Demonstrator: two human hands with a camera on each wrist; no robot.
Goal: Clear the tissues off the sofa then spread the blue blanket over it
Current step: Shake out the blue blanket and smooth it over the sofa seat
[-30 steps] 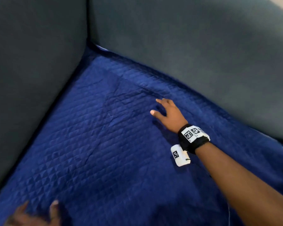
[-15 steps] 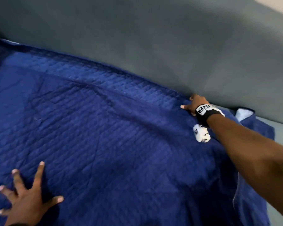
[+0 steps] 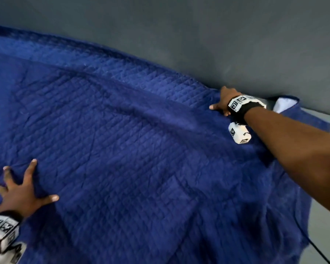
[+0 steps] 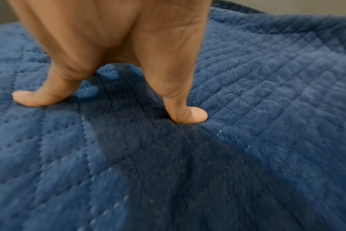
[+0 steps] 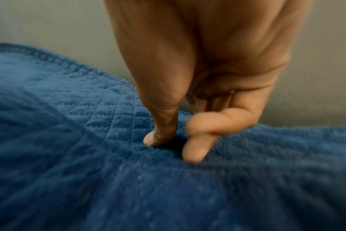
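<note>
The blue blanket [image 3: 131, 149] is already lying across the sofa [image 3: 198, 44] seat — the left hand [image 3: 17, 195] pressing it flat with spread fingers, the right hand [image 3: 224, 101] pinching its far edge by the backrest — so smoothing remains, likely tugging the folded right corner straight.

The blue blanket [image 3: 141, 149] hides the sofa [image 3: 198, 44] seat.

The left hand [image 3: 19, 195] has slid up the blue blanket [image 3: 131, 149], while the right hand [image 3: 224, 101] has reached the sofa back [image 3: 198, 44].
</note>
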